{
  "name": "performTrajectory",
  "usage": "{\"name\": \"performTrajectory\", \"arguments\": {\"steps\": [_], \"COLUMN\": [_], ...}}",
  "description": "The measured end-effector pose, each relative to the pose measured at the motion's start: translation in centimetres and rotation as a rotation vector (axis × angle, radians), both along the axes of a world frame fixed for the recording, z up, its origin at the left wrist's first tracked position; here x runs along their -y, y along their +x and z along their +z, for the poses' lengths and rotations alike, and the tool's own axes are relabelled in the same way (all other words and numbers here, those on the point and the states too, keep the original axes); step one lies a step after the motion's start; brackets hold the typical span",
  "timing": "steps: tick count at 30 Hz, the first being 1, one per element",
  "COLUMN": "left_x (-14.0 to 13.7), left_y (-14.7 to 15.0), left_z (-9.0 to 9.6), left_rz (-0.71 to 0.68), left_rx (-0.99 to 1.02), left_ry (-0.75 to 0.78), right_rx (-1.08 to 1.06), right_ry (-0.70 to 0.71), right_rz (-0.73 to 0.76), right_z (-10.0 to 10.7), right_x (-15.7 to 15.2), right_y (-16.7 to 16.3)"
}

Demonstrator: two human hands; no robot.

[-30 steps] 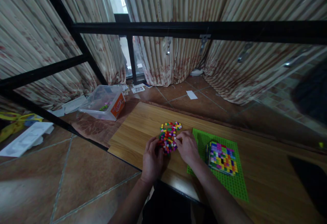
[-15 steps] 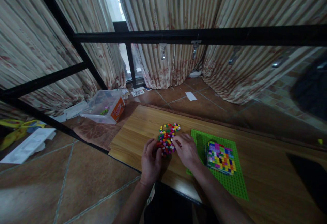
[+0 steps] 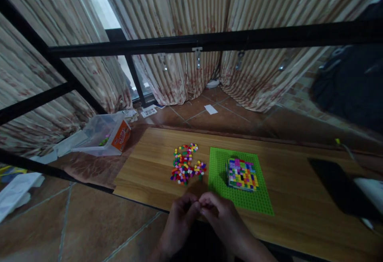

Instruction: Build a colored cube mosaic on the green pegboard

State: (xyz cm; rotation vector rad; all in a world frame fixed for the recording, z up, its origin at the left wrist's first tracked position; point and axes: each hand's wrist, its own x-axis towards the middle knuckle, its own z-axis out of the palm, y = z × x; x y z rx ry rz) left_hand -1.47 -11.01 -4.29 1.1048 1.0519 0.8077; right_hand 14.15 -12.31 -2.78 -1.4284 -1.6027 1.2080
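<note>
Head view: the left hand (image 3: 179, 224) and right hand (image 3: 223, 224) meet at the near edge of the desk (image 3: 143, 166), fingertips pressed together as if pinching something small between them; what it is cannot be seen. The loose bricks (image 3: 185, 164) lie mid-desk, just left of the green plate (image 3: 218, 174), which carries a built block (image 3: 241, 173). Such bricks look light, hard and easily scattered; likely best taken singly by opposite sides with thumb and forefinger.

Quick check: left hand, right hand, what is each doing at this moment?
Left hand: fingers curled, fingertips meeting the right's; any held piece is hidden.
Right hand: curled likewise, contents cannot be told, near the pile of small coloured plastic bricks.
</note>
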Motion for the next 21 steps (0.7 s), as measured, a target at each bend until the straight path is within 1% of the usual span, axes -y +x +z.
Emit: {"name": "performTrajectory", "arguments": {"steps": [2,4,6,8,11,13,14,17,19,21], "left_x": [0.3,0.2,-0.5,-1.7,-4.6,-6.6,-7.5,-9.6,-10.4,-10.8], "left_y": [0.6,1.2,1.6,1.8,1.6,1.5,1.5,1.9,2.3,2.7], "left_z": [-0.1,0.0,0.4,0.8,1.7,2.1,2.2,2.0,1.8,1.5], "left_rz": [-0.016,-0.033,-0.021,0.034,0.127,0.119,0.105,0.046,-0.001,-0.057], "left_rx": [0.012,0.011,-0.024,-0.118,-0.362,-0.536,-0.625,-0.858,-1.027,-1.156], "left_ry": [-0.076,-0.137,-0.12,0.001,0.29,0.414,0.455,0.559,0.603,0.643], "right_rx": [-0.009,-0.013,-0.008,0.016,0.094,0.157,0.193,0.248,0.25,0.256], "right_ry": [-0.006,0.03,0.103,0.198,0.332,0.395,0.409,0.433,0.448,0.473], "right_rz": [-0.004,-0.006,-0.019,-0.1,-0.326,-0.443,-0.473,-0.495,-0.484,-0.474], "right_z": [0.3,0.6,0.7,0.6,0.3,0.1,0.1,-0.1,-0.3,-0.6], "right_x": [0.7,1.2,1.4,1.4,0.5,-0.3,-0.8,-1.9,-2.6,-3.2], "right_y": [0.4,1.0,2.0,3.6,7.3,9.8,10.8,12.5,12.6,12.2]}}
